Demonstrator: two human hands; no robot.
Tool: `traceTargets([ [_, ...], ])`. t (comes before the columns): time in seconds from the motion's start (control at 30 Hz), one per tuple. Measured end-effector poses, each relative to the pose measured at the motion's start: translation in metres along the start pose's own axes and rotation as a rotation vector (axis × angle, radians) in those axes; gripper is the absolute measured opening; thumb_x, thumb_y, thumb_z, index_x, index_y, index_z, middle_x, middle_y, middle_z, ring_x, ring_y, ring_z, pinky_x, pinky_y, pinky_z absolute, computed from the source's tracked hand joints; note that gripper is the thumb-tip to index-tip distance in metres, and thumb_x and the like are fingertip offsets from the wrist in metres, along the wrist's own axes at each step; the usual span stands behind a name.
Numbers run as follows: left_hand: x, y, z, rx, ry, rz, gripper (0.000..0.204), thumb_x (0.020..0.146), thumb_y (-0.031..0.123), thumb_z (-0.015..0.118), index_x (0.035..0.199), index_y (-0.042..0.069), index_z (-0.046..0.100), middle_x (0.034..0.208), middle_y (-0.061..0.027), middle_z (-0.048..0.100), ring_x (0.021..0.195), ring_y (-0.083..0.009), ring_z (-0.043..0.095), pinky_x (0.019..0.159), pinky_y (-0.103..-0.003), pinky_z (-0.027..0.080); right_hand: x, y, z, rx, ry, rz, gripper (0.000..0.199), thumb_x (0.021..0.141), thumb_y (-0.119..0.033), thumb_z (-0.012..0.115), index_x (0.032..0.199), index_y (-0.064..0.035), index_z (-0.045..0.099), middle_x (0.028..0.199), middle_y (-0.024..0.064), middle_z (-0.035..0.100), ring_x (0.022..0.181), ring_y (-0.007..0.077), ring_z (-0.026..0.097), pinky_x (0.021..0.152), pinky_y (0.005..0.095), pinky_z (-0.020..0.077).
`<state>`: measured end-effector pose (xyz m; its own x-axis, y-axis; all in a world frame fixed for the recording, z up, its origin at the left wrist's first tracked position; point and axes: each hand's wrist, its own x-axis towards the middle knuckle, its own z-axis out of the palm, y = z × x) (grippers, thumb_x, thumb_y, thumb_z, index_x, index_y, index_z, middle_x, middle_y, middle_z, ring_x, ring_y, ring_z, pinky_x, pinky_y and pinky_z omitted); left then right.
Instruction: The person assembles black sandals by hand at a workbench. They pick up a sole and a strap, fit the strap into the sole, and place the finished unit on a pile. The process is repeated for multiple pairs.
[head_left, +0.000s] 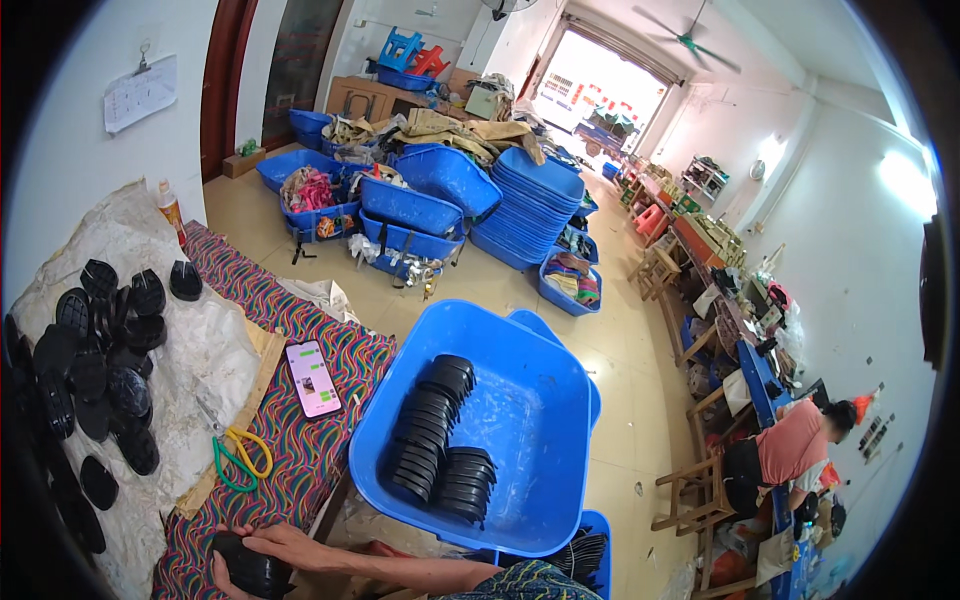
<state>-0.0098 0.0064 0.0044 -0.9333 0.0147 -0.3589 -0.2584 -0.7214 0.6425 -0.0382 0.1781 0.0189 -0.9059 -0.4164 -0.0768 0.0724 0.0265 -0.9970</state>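
Note:
At the lower left, my right hand [275, 546] lies over the top of a black shoe sole [252, 572], its fingers bent against it. My left hand [222, 574] wraps round the sole's left side, partly cut off by the lower edge. The sole is above a colourful wavy-patterned cloth [190, 535]. Just beyond lie scissors [243, 460] with green and yellow handles. A phone [313, 380] with a lit screen rests on the cloth. To the right, a blue tub [540, 400] holds rows of stacked black soles [430, 430].
Loose black soles [90, 370] are heaped on a whitish sheet [215, 350] at left, near a bottle [170, 210]. Another blue tub [597, 545] sits under the big one. Stacked blue tubs [525, 210] stand farther off. A person [795, 445] works at the right-hand bench beside wooden stools [700, 495].

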Motion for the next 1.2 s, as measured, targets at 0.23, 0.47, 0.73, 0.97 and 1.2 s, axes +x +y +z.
traceTargets([
  [0.23, -0.003, 0.005, 0.014, -0.08, -0.053, 0.038, 0.053, 0.097, 0.042, 0.046, 0.128, 0.0, 0.052, 0.123, -0.0201, 0.059, 0.111, -0.0344, 0.059, 0.095, -0.046, 0.05, -0.001, -0.013, 0.0, -0.093, 0.027, -0.029, 0.047, 0.1, -0.039, 0.049, 0.097, 0.0047, 0.066, 0.076, 0.0177, 0.062, 0.07, 0.0233, 0.062, 0.065, 0.038, 0.0447],
  [0.47, -0.008, 0.007, 0.021, -0.134, -0.104, 0.046, 0.054, 0.097, 0.043, 0.046, 0.128, 0.0, 0.052, 0.123, -0.0201, 0.059, 0.111, -0.0345, 0.059, 0.096, -0.046, 0.05, -0.002, -0.013, 0.005, -0.133, 0.11, -0.103, 0.049, 0.1, -0.041, 0.048, 0.096, 0.0041, 0.066, 0.074, 0.0192, 0.061, 0.069, 0.0287, 0.063, 0.064, 0.0407, 0.0441],
  [0.73, -0.01, 0.009, 0.024, -0.188, -0.157, 0.074, 0.055, 0.097, 0.045, 0.046, 0.128, -0.001, 0.052, 0.123, -0.02, 0.059, 0.113, -0.0345, 0.057, 0.098, -0.047, 0.048, -0.001, -0.002, 0.009, -0.065, 0.137, -0.095, 0.051, 0.1, -0.045, 0.048, 0.101, 0.0032, 0.066, 0.083, 0.0218, 0.066, 0.079, 0.0303, 0.066, 0.069, 0.0375, 0.0471],
  [0.97, -0.008, 0.012, 0.031, -0.304, -0.371, 0.06, 0.057, 0.097, 0.046, 0.048, 0.129, -0.001, 0.051, 0.127, -0.0204, 0.056, 0.119, -0.0357, 0.053, 0.103, -0.049, 0.044, -0.001, 0.014, 0.007, -0.015, 0.091, -0.173, 0.04, 0.101, -0.036, 0.051, 0.11, 0.0008, 0.064, 0.086, 0.0081, 0.065, 0.074, 0.0174, 0.063, 0.068, 0.0334, 0.0499],
  [1.2, -0.002, 0.012, 0.019, -0.304, -0.361, 0.107, 0.057, 0.097, 0.046, 0.049, 0.13, -0.002, 0.051, 0.127, -0.0211, 0.056, 0.119, -0.0366, 0.053, 0.103, -0.05, 0.043, -0.012, -0.016, 0.003, 0.271, 0.005, 0.025, 0.036, 0.1, -0.037, 0.055, 0.098, -0.0028, 0.067, 0.067, -0.005, 0.049, 0.053, 0.0034, 0.047, 0.043, 0.022, 0.0366],
])
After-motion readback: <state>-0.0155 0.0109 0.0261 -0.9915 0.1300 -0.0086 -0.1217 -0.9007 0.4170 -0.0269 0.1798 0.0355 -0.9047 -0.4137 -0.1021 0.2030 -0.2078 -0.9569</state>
